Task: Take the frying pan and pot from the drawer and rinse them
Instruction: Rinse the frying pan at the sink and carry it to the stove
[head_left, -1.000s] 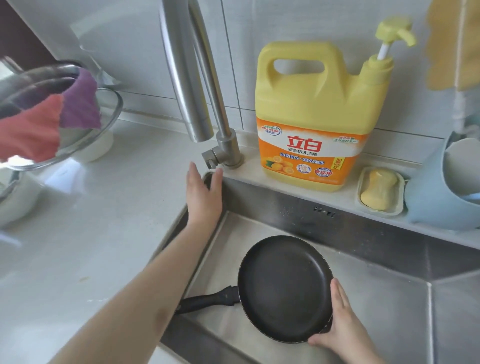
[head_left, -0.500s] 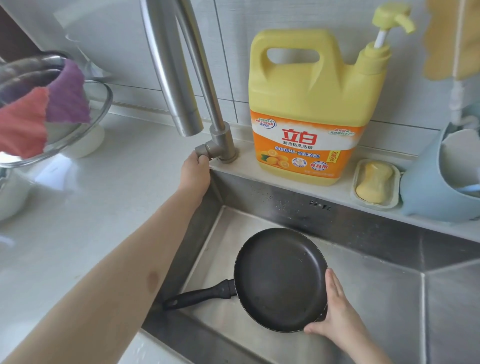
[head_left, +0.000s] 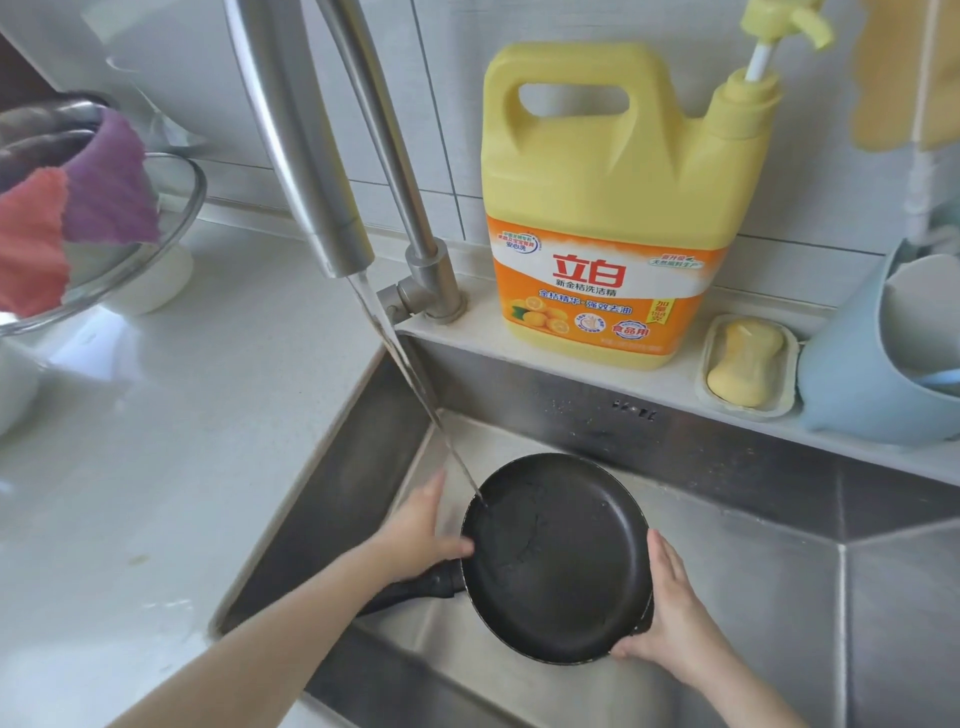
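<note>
The black frying pan (head_left: 556, 558) sat low inside the stainless steel sink (head_left: 737, 587), its dark cooking surface facing up and its black handle (head_left: 415, 590) pointing toward the left wall of the basin. The left hand (head_left: 415, 535) rested at the pan's left edge where the handle joins the body, fingers curled over that joint with the thumb touching the rim, so it was closed on the pan there. The right hand (head_left: 670, 618) cupped the opposite, near-right rim, fingers extended up along the outside wall and thumb hooked under the lower edge, holding the pan from that side. A thin stream of water (head_left: 415, 384) ran slantwise from the spout of the steel faucet (head_left: 306, 156) and struck the pan's inner surface near its upper-left rim, where a few wet streaks showed. On the ledge behind the sink stood a large yellow detergent jug (head_left: 608, 197) with an orange label and a pump top, and just to its right lay a yellow bar of soap (head_left: 745, 364) in a pale dish, then a light blue container (head_left: 852, 374). On the white countertop (head_left: 171, 415) to the left, a glass bowl (head_left: 171, 218) held pink and purple cloths (head_left: 72, 218). No pot was visible in the view.
</note>
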